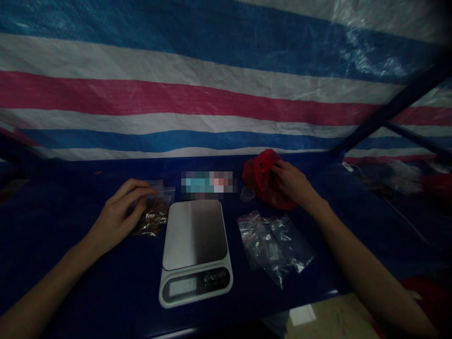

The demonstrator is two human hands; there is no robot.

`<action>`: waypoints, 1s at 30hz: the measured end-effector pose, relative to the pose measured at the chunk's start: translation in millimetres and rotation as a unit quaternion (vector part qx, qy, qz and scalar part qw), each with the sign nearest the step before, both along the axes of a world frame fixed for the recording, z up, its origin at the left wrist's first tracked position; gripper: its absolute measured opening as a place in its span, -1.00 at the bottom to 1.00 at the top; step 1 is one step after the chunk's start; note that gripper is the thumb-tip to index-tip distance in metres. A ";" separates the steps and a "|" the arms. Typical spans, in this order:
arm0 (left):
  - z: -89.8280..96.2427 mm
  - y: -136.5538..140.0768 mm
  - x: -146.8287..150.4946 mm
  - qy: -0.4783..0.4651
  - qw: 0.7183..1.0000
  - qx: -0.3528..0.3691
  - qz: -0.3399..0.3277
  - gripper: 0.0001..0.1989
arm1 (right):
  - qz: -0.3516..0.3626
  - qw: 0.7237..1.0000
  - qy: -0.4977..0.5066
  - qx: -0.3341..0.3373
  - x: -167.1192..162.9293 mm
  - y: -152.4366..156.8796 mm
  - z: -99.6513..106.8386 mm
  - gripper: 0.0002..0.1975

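Observation:
My left hand point(123, 209) is at the left edge of small zip-lock bags point(156, 212) filled with brown pieces. Its fingers and thumb are bent and apart, resting over the bags. My right hand point(291, 181) reaches into the crumpled mouth of a red plastic bag point(259, 181). Its fingers are bent together against the red plastic, and the fingertips are partly hidden. A small clear cup point(247, 193) stands just left of that bag. Between my hands lies a white kitchen scale point(196, 240) with a bare metal plate. Several flat clear zip-lock bags point(275, 245) lie to its right.
A blue surface point(106, 287) carries everything. Behind the scale is a blurred-out patch point(206, 182). Striped plastic sheeting point(212, 99) hangs at the back, with a dark frame bar point(384, 110) slanting at right. A pale cable point(404, 219) and more plastic lie far right.

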State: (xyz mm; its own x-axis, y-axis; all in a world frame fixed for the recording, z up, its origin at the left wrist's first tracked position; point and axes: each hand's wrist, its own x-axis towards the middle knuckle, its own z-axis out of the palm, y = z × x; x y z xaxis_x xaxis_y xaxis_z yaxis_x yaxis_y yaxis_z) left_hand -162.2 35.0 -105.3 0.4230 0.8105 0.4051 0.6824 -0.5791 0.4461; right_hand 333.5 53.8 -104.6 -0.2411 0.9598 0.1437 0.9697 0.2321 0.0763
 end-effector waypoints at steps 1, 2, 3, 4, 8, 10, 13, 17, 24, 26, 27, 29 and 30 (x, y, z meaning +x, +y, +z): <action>-0.7 0.2 -0.4 0.001 1.000 -0.001 -0.002 -0.77 | 0.002 1.000 0.003 0.006 0.1 1.3 -2.0 -0.63; -1.2 0.3 -0.8 0.001 1.000 -0.001 -0.004 -0.77 | 0.003 1.000 0.010 0.012 -0.1 2.2 -3.3 -0.62; -1.6 0.3 -1.2 0.000 1.000 -0.001 -0.006 -0.76 | 0.001 1.000 0.019 0.017 -0.5 2.8 -4.1 -0.62; -1.9 0.3 -1.6 0.001 1.000 -0.003 -0.008 -0.76 | -0.003 0.999 0.029 0.021 -1.0 3.1 -4.8 -0.61; -2.3 -0.3 -2.5 0.005 1.000 -0.004 -0.015 -0.75 | -0.008 0.999 0.045 0.028 -0.1 5.2 -8.1 -0.62; -2.7 -0.3 -2.3 0.009 1.000 -0.007 -0.018 -0.75 | 0.003 0.999 0.045 0.021 2.6 8.1 -9.9 -0.65; -4.6 1.0 -1.4 0.014 0.999 -0.010 -0.027 -0.75 | 0.032 0.997 0.068 0.017 6.6 12.8 -10.7 -0.67; -7.3 3.6 -1.5 0.007 1.000 -0.007 -0.029 -0.74 | 0.051 0.992 0.116 0.028 7.3 14.5 -8.7 -0.64; -5.3 3.3 -3.6 0.009 1.000 0.001 -0.013 -0.75 | 0.037 0.971 0.207 0.116 5.7 8.3 6.6 -0.73; -5.4 3.1 -3.7 0.010 1.000 0.002 -0.016 -0.74 | 0.021 0.961 0.215 0.171 1.9 3.5 16.8 -0.77; -5.7 3.1 -3.9 0.009 1.000 0.003 -0.019 -0.74 | 0.016 0.954 0.222 0.202 -1.9 0.1 22.6 -0.78; -7.1 3.5 -4.7 0.005 1.000 0.003 -0.021 -0.74 | 0.019 0.937 0.244 0.251 -13.6 -8.1 33.8 -0.79; -7.9 3.7 -5.3 0.005 1.000 0.002 -0.021 -0.74 | 0.031 0.930 0.258 0.259 -21.0 -12.6 38.2 -0.79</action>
